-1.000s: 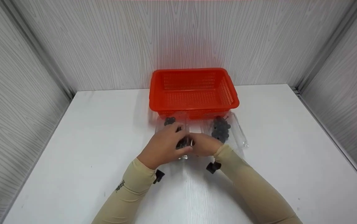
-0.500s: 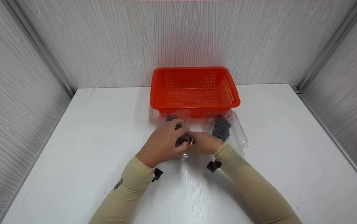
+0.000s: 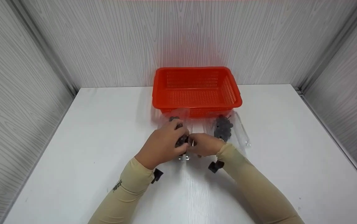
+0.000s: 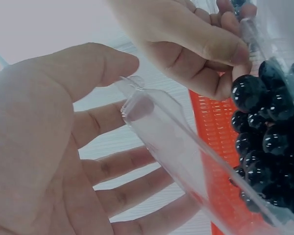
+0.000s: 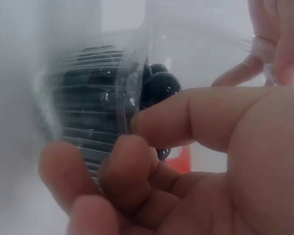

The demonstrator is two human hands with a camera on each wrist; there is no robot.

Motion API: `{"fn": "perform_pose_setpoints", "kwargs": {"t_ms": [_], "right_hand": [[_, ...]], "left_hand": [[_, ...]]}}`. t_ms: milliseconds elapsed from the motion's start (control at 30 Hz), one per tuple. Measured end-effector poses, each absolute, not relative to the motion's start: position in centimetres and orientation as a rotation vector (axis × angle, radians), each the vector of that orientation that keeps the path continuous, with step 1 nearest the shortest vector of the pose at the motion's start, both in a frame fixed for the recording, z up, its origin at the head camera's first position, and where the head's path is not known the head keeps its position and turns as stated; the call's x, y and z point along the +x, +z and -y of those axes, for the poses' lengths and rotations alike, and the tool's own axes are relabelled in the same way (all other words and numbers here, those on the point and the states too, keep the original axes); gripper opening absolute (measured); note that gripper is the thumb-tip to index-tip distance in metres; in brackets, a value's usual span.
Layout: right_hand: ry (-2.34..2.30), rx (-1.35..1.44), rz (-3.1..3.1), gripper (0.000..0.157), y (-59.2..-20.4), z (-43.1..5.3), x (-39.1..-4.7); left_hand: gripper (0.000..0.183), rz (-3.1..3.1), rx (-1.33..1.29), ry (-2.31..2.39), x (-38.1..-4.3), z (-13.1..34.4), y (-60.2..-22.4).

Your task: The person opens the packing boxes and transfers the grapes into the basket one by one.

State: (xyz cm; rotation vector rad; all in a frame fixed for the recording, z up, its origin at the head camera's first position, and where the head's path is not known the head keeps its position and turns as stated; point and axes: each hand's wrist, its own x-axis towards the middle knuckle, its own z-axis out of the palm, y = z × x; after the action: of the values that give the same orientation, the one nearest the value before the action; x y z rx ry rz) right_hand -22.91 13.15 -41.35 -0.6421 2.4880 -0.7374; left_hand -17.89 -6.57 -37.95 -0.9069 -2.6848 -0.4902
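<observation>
A clear plastic box (image 4: 171,142) holds a bunch of shiny dark grapes (image 4: 267,142), standing half open with its wall tilted up. My left hand (image 3: 163,143) has its thumb and index finger at a tab on one edge of that plastic, the other fingers spread behind it. Opposite, my right hand (image 3: 206,144) pinches the clear rim beside the grapes between thumb and index finger, as the right wrist view shows too, where the grapes (image 5: 159,88) peek past the rim. In the head view both hands cover much of the box.
A red plastic basket (image 3: 197,109) with slotted walls stands behind the hands against the wood-grain back wall (image 3: 128,43). Beside my right hand lies a second clear plastic package (image 3: 243,137) with another dark bunch of grapes (image 3: 223,127). Everything is on a white table (image 3: 110,124).
My left thumb has drawn back slightly from the right hand along the box. Otherwise both hands stay at the same box, and the basket and second package stay put.
</observation>
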Motion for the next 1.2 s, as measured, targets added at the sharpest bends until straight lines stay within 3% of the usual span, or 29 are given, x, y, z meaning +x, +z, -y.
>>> {"fn": "perform_pose_setpoints", "kwargs": {"t_ms": [633,1200], "right_hand": [[-0.725,-0.635,-2.478,0.01,-41.4,-13.4,-23.0],[-0.725,-0.675,-2.482,0.007,-41.2,-13.5,-22.7]], "left_hand": [[0.023,2.597,-0.862,-0.598,-17.5,8.1,-37.0],[0.017,2.585,-0.556,-0.635,-17.0,12.0,-35.3]]}}
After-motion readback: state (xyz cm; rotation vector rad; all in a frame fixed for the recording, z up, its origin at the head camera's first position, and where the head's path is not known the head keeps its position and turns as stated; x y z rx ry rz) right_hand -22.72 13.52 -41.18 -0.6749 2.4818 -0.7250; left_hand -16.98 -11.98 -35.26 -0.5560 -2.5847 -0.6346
